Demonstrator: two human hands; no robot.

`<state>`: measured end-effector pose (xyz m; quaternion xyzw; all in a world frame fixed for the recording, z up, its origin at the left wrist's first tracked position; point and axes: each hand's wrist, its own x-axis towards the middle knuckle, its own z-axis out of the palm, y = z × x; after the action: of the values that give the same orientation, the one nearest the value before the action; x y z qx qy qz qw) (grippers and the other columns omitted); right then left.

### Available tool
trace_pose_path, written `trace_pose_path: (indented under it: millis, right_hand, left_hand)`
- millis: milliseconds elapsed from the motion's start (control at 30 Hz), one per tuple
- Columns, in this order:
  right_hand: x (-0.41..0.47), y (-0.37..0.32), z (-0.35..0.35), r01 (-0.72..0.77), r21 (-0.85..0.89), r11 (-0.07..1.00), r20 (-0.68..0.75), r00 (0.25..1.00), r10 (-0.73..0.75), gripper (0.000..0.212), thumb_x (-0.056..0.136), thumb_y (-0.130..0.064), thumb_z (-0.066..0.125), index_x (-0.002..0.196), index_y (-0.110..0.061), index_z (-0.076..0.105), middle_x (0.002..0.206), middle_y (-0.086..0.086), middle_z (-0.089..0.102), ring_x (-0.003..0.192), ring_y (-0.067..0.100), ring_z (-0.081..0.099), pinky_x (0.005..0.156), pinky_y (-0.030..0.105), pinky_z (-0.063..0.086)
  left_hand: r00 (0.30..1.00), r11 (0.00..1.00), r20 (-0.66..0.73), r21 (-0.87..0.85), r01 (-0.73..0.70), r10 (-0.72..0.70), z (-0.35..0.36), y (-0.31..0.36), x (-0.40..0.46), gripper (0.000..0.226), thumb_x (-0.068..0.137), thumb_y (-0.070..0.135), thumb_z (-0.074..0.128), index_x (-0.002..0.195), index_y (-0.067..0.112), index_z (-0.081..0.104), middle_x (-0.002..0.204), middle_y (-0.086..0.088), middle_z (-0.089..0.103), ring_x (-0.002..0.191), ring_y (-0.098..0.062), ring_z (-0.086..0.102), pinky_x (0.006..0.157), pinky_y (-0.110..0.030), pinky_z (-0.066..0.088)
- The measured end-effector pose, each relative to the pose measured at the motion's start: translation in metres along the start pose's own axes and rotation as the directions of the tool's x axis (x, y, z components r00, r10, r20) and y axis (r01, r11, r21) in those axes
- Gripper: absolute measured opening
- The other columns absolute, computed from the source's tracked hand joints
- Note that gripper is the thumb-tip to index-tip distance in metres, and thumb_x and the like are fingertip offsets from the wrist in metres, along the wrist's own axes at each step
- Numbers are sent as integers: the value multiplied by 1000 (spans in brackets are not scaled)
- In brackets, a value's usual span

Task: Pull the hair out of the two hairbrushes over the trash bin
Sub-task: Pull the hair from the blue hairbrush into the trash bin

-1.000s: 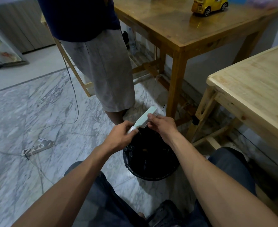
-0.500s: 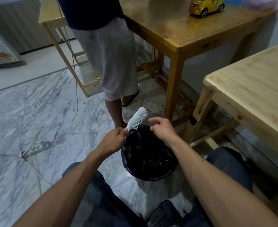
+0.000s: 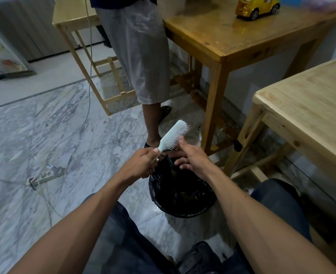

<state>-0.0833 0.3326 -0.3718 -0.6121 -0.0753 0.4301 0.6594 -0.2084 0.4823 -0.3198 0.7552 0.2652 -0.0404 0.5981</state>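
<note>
My left hand (image 3: pixel 141 163) grips the handle of a pale blue-white hairbrush (image 3: pixel 173 136), which points up and to the right with its bristles facing right. My right hand (image 3: pixel 191 157) is beside the bristles, fingers spread, the forefinger tip touching the lower bristles. Nothing shows in that hand. Both hands hover over the far rim of a round trash bin (image 3: pixel 183 210) lined with a black bag, standing on the marble floor between my knees. A second hairbrush is not in sight.
A person in grey shorts (image 3: pixel 141 56) stands just beyond the bin. A brown wooden table (image 3: pixel 232 42) with a yellow toy car (image 3: pixel 256 6) is behind; a lighter wooden table (image 3: pixel 311 107) is at right. A power strip (image 3: pixel 46 175) and cables lie on the floor at left.
The brush has turned from back-up to bristles facing right and risen slightly. My right hand came off the brush head, drew back, then returned open to the bristles. The standing person stepped away.
</note>
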Motion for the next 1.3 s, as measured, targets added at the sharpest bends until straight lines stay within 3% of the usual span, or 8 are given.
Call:
trace_pose_path:
  millis: [100, 400, 533, 667, 800, 900, 1067, 1300]
  right_hand:
    - [1, 3, 1, 102, 50, 994, -46, 994, -99, 36, 101, -38, 59, 84, -8, 69, 53, -4, 52, 41, 6, 41, 38, 17, 30]
    - [-1, -17, -17, 196, 375, 906, -180, 974, -137, 27, 105, -23, 55, 84, -6, 61, 49, -6, 42, 37, 4, 33, 39, 18, 23]
    - [-3, -5, -15, -19, -161, 987, -132, 991, -2, 14, 104, -16, 57, 108, -8, 68, 83, 3, 61, 59, 9, 56, 45, 17, 44]
    - [0, 4, -9, -273, -553, 787, -196, 961, 196, 47, 97, -20, 60, 142, -26, 48, 128, 7, 57, 105, 28, 68, 65, 34, 63]
    - [2, -10, -2, -123, -509, 852, -310, 950, -48, 43, 94, -19, 63, 137, -14, 62, 115, 3, 72, 109, 23, 66, 98, 36, 54]
    - [0, -24, 0, -29, -398, 917, -374, 918, -133, 43, 95, -37, 64, 132, -15, 64, 114, -4, 68, 113, 18, 63, 103, 36, 50]
    - [-4, -49, 4, 83, -148, 986, -340, 932, -129, 47, 94, -45, 68, 135, -29, 53, 107, -5, 66, 97, 21, 74, 84, 39, 64]
    - [-6, -56, -1, 1, -385, 923, -429, 885, -179, 25, 97, -25, 54, 114, -25, 71, 108, -4, 77, 106, 17, 65, 75, 26, 46]
  left_hand:
    - [999, 996, -50, 87, 6, -1, -2, -4, 3, 35, 107, 26, 42, 94, 1, 63, 61, -4, 42, 41, -10, 34, 41, -23, 27]
    - [933, 753, -337, 645, 130, 127, -8, -27, 10, 35, 104, 39, 40, 92, 10, 56, 75, -10, 61, 60, -23, 52, 51, -34, 30]
    - [918, 780, -373, 611, 137, 132, -6, -22, 9, 36, 105, 39, 39, 96, 9, 58, 78, -10, 62, 61, -23, 53, 50, -34, 30]
    - [941, 825, -307, 562, 62, 139, -3, -10, 7, 37, 105, 37, 42, 91, 8, 61, 76, -10, 64, 62, -24, 54, 53, -35, 35]
    - [965, 869, -228, 495, -3, 133, -2, -2, 1, 39, 105, 38, 42, 95, 8, 65, 75, -10, 65, 63, -29, 58, 60, -48, 51]
    - [972, 931, -209, 365, -24, 107, -1, 3, -6, 35, 105, 33, 41, 95, 7, 61, 67, -10, 60, 50, -25, 56, 43, -35, 47]
    - [978, 963, -167, 257, -75, 121, 1, 14, -12, 30, 105, 30, 41, 91, 9, 56, 64, -13, 62, 41, -21, 56, 42, -29, 43]
    - [978, 965, -172, 250, -74, 120, 2, 15, -16, 31, 106, 31, 40, 94, 7, 57, 70, -16, 62, 41, -22, 53, 36, -27, 40]
